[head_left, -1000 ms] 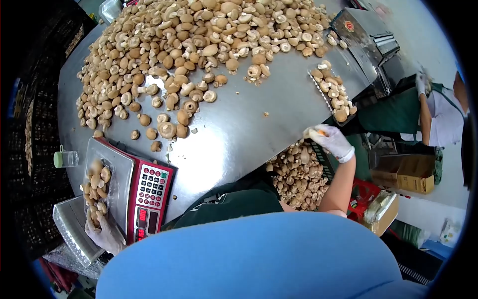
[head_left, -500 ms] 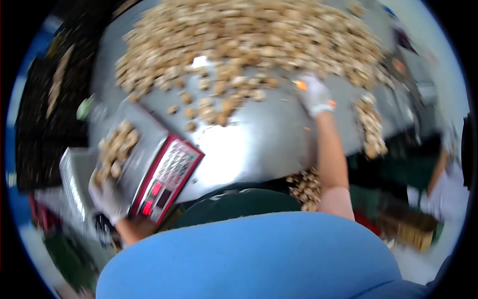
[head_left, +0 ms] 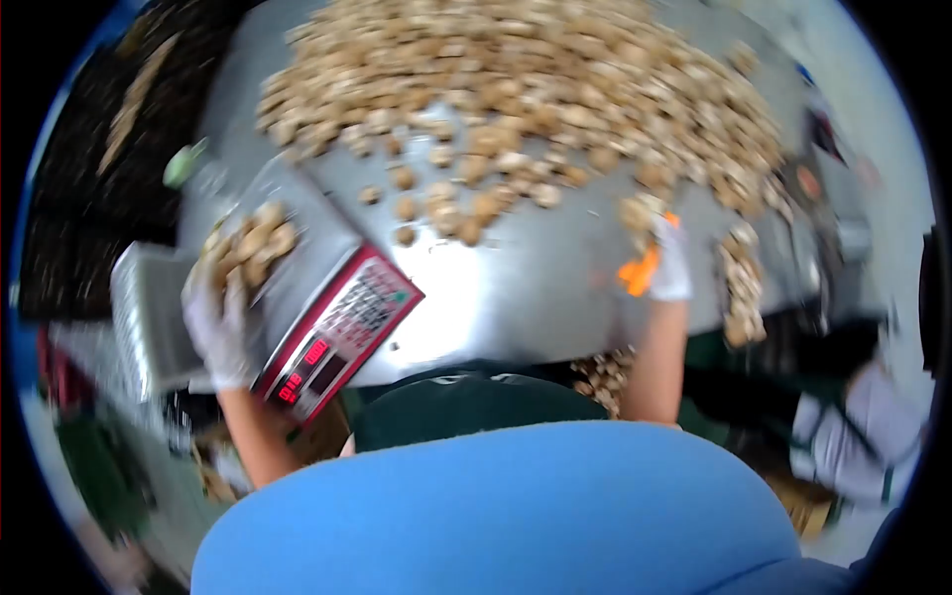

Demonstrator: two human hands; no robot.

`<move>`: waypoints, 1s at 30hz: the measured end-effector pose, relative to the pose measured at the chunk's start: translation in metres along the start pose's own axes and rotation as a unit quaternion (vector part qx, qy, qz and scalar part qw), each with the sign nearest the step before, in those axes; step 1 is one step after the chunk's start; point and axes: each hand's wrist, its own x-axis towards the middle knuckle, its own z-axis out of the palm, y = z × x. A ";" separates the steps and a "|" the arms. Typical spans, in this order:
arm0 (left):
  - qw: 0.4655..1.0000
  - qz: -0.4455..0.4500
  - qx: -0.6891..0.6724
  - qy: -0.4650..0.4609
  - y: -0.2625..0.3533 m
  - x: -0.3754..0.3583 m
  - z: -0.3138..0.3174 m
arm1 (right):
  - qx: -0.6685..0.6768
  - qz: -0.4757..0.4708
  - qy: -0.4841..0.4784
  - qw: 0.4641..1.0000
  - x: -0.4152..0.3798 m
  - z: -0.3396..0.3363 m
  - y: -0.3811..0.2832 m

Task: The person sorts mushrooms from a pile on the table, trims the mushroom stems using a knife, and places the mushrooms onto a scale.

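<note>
My left hand (head_left: 220,327), in a white glove, is at the left edge of the scale (head_left: 332,332), its fingers curled round the side of a clear plastic bag of mushrooms (head_left: 260,243). The bag lies on the scale's metal platform, and red digits glow on the panel. My right hand (head_left: 670,260), also gloved, is closed above the right part of the metal table (head_left: 555,288). Pale mushrooms (head_left: 643,210) show at its fingertips. A bright orange object (head_left: 640,272) sticks out on its left side; motion blur hides what kind it is.
A large heap of mushrooms (head_left: 516,79) covers the far side of the table, with loose ones spilling nearer. A filled narrow pack of mushrooms (head_left: 742,283) lies at right. Stacked dark crates (head_left: 89,218) stand left. A person in pale clothing (head_left: 863,426) is at right.
My right hand has come back from the heap's edge toward me, now with mushrooms at its fingertips. My left hand and the bag have shifted farther up the scale platform. The view has also shifted.
</note>
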 end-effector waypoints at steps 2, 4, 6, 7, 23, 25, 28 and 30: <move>0.999 0.023 -0.022 0.027 -0.007 0.001 0.003 | 0.094 0.052 -0.057 0.993 -0.004 -0.003 0.009; 0.992 0.018 0.070 0.102 -0.013 -0.011 0.013 | 0.193 0.148 -0.068 0.968 -0.022 0.006 -0.001; 0.984 0.016 -0.088 0.156 0.013 -0.009 0.032 | 0.202 0.182 -0.014 0.962 -0.035 0.018 -0.011; 0.987 0.024 -0.123 0.104 0.041 -0.007 0.032 | 0.201 0.179 -0.011 0.963 -0.044 0.019 -0.019; 0.966 0.178 -0.009 -0.188 0.198 0.017 0.185 | -0.356 0.202 0.060 0.910 -0.162 -0.077 -0.079; 0.951 0.210 -0.024 -0.225 0.196 0.021 0.195 | -0.349 0.172 0.079 0.918 -0.148 -0.068 -0.071; 0.820 -0.037 -0.409 -0.398 0.203 0.026 0.168 | -0.359 0.062 0.033 0.931 -0.124 -0.020 -0.055; 0.734 -0.073 -0.561 -0.375 0.196 0.016 0.167 | -0.319 0.045 -0.002 0.947 -0.103 -0.003 -0.028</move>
